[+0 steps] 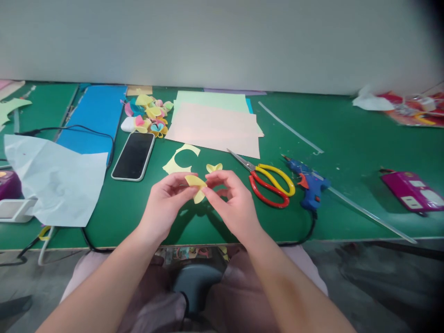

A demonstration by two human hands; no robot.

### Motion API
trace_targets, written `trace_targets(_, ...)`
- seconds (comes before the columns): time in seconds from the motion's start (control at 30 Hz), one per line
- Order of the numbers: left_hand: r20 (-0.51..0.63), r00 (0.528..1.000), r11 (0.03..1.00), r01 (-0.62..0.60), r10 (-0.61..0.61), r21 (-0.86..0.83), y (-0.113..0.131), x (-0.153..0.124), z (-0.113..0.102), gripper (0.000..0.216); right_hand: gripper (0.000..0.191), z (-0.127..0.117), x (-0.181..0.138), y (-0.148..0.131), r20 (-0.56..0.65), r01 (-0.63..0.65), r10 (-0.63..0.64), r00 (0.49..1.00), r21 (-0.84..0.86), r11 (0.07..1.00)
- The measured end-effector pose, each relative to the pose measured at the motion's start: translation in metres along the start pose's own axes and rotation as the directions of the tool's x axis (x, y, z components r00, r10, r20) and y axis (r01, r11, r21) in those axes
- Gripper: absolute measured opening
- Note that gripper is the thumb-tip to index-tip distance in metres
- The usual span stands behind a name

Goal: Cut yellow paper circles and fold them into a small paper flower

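Pinched between the fingertips of both my hands is a folded yellow paper piece (198, 196), held above the table's front part. My left hand (166, 199) grips its left side with thumb and fingers. The thumb and forefinger of my right hand (231, 196) press on its right side. Just beyond my fingers lies a second small folded yellow paper piece (214, 167). A yellow paper offcut (175, 162) with a round hole rests behind my left hand. Scissors (272, 182) with red and yellow handles lie to the right of my right hand.
A blue glue gun (310, 182) with a glue stick and cord lies right of the scissors. Paper sheets (215, 127), a heap of coloured paper flowers (149, 111) and a phone (134, 156) are behind and left. A purple power socket (414, 190) sits far right.
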State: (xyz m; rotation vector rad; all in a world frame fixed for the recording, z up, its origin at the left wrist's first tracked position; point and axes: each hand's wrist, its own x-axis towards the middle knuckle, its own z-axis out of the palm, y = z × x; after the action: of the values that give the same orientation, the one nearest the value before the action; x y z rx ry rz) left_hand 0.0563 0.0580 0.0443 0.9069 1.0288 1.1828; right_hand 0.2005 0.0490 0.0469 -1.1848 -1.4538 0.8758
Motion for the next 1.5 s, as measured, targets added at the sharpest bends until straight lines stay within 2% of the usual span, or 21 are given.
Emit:
trace_targets(0.17,0.061,0.996,0.998,0.065,-0.066,0.013,0.001,-0.001,0.001,0.034,0.011,0.000,0.000,0.004,-0.005,-0.062,0.063,0.998,0.073,0.995)
trace_targets(0.37,0.015,0.993,0.993,0.118,-0.118,0.011,0.004,-0.001,0.001,0.041,0.005,0.001,-0.001,0.001,0.041,-0.083,0.080,0.996,0.081,0.993)
trace_targets(0.63,-0.021,0.999,0.997,0.033,-0.032,0.069,0.003,0.001,0.002,0.031,0.010,0.002,0.003,0.000,0.012,-0.218,0.218,0.976,0.112,0.969)
trace_targets(0.8,0.000,0.998,0.971,-0.058,0.060,0.233,0.002,0.002,-0.001,0.017,0.013,0.002,0.006,0.006,-0.021,-0.188,0.192,0.981,0.123,0.974)
trace_targets(0.93,-0.003,0.995,0.934,-0.096,0.104,0.345,0.002,0.001,-0.002,0.018,0.012,0.004,0.006,0.007,-0.044,-0.116,0.121,0.992,0.098,0.988)
trace_targets(1.07,-0.052,0.991,0.921,-0.096,0.125,0.377,0.002,0.001,0.000,0.022,0.011,0.005,0.006,0.007,-0.079,-0.032,0.036,0.996,0.053,0.998)
trace_targets(1.17,-0.088,0.987,0.934,-0.099,0.137,0.343,0.003,0.001,0.001,0.030,0.011,0.004,0.007,0.008,-0.083,-0.101,0.110,0.990,0.113,0.989)
trace_targets(1.27,-0.131,0.980,0.947,-0.106,0.152,0.303,0.003,0.002,0.001,0.039,0.021,0.004,0.008,0.009,-0.076,-0.219,0.241,0.968,0.221,0.950)
trace_targets(1.37,-0.162,0.973,0.946,-0.111,0.167,0.306,0.001,0.001,0.002,0.036,0.018,0.004,0.009,0.010,-0.049,-0.297,0.321,0.946,0.271,0.916)
trace_targets(1.5,-0.148,0.974,0.946,-0.123,0.174,0.301,-0.003,0.000,0.004,0.027,0.013,0.005,0.010,0.010,-0.068,-0.299,0.323,0.944,0.240,0.924)
